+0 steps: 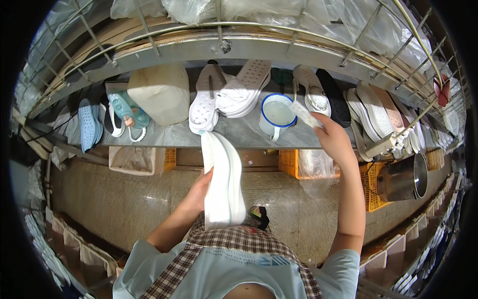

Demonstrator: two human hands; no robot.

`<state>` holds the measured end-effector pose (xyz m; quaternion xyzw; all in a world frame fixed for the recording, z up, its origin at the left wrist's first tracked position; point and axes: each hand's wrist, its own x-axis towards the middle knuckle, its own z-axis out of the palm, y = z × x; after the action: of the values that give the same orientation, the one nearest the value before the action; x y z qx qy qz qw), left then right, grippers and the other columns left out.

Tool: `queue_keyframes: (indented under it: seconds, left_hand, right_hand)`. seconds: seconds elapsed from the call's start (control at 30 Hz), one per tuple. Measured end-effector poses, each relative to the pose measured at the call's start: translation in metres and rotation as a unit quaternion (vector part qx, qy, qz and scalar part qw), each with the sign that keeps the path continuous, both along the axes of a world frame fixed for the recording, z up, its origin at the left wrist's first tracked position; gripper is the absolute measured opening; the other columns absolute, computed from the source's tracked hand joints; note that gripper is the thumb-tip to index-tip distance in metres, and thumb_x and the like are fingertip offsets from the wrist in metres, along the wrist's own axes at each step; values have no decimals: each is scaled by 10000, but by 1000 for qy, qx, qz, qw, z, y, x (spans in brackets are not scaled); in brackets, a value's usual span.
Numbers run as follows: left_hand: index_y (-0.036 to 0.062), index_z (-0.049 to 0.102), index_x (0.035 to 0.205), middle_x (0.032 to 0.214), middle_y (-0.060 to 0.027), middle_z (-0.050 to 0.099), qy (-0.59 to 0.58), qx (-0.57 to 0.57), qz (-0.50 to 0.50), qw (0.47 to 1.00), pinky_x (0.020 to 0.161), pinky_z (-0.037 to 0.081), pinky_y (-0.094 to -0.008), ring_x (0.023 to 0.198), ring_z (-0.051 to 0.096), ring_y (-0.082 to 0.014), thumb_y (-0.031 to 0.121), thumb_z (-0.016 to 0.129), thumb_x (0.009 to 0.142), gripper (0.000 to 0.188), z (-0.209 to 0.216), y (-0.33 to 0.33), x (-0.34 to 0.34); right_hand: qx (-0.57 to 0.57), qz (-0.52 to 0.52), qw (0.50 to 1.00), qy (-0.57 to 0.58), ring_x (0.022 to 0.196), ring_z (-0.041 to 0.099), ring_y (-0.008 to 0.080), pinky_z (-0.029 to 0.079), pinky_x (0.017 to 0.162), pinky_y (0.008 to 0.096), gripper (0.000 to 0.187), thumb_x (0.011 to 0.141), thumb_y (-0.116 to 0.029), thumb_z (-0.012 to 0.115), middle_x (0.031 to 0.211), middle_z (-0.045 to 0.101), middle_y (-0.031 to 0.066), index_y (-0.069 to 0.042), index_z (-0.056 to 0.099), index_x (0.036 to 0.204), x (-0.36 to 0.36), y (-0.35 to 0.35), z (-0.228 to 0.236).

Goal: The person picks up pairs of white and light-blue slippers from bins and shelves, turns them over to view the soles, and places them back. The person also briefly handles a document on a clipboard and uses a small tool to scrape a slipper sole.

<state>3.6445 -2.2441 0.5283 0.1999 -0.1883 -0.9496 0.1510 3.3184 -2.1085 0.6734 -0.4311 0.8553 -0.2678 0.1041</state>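
My left hand (198, 192) is closed around the side of a thick white shoe sole (223, 179), held upright in front of my apron with its toe end near the bench edge. In my right hand (332, 137) is a flat white brush-like tool (304, 114), gripped at one end; its exact kind is hard to make out. The tool's free end points toward a white enamel mug (278, 112) with a blue rim, just to its left. Cloudy pale liquid fills part of the mug. Beyond the mug lie pairs of white soles (244, 92) on the grey bench (234, 130).
A whitish plastic jug (160, 94) and blue soles (90, 124) stand at the left. More soles (371, 109) lean in a row at the right. Above runs a wire rack (219, 30) with plastic bags. Below are orange crates (289, 163) and a metal drum (398, 179).
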Motion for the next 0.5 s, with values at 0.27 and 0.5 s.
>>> queue_keyframes:
  seconds: [0.27,0.5]
  left_hand:
    - [39,464,1251,1135,-167,578,-6,51,59,997,902,432,-573,990,591,-345,297,515,869,463,0,29,10]
    - [52,381,1292,1127,-85,568,32,20,56,998,824,507,-347,967,590,-190,293,473,936,440,18,34,9]
  right_hand:
    - [282,151,929,186,952,588,300,465,799,410,232,823,-222,502,975,640,109,-104,641,967,-11,-83,-1]
    - [81,139,982,95,927,594,307,463,783,391,268,842,-234,548,984,635,132,-135,616,1083,-24,-57,7]
